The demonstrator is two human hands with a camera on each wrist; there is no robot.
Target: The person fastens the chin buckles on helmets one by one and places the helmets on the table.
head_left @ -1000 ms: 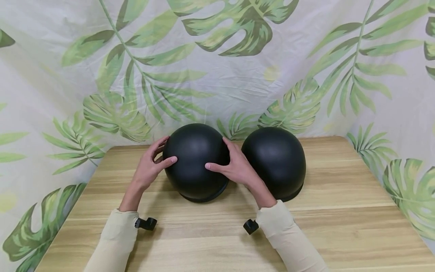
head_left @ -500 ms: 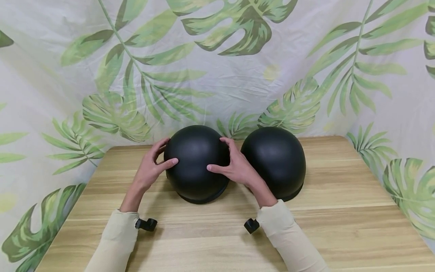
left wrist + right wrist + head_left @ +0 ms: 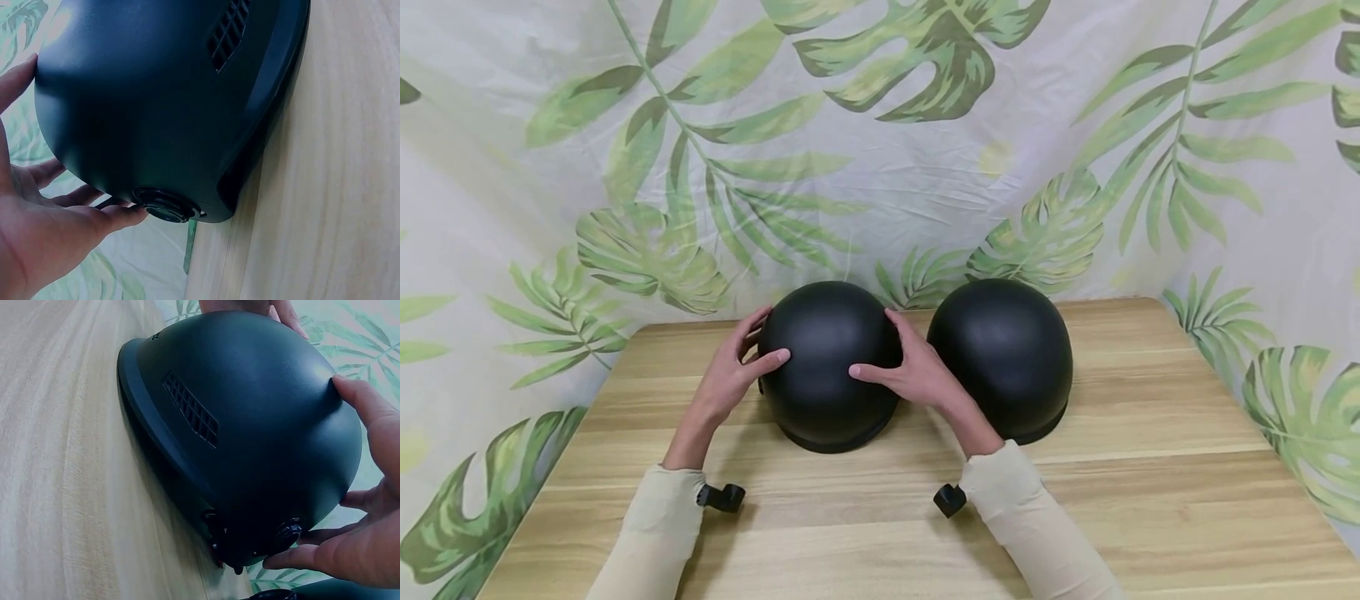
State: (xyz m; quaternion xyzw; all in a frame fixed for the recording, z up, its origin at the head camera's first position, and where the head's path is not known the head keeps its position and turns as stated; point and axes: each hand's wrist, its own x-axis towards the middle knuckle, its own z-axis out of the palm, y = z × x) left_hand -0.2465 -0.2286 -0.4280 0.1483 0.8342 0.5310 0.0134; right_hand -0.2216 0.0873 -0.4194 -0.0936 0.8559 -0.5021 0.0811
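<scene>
A matte black helmet (image 3: 827, 367) sits dome up on the wooden table, held between both hands. Its vent grille and a round side knob (image 3: 164, 205) show in the left wrist view. My left hand (image 3: 730, 367) grips its left side, thumb on the near face and fingers curving behind. On the opposite side my right hand (image 3: 917, 367) holds it the same way, with fingertips close to the other knob (image 3: 289, 532) in the right wrist view. A second black helmet (image 3: 1007, 358) stands just to the right, partly behind my right wrist.
The wooden table (image 3: 1150, 500) reaches back to a hanging cloth (image 3: 917, 183) printed with green leaves. A small black camera mount (image 3: 722, 497) sticks out from the left cuff, another (image 3: 950, 500) from the right cuff. The second helmet's edge shows low in the right wrist view.
The held helmet has shifted slightly toward me and down, with both hands staying on it. The second helmet has not moved on the table; the head view has drifted a little.
</scene>
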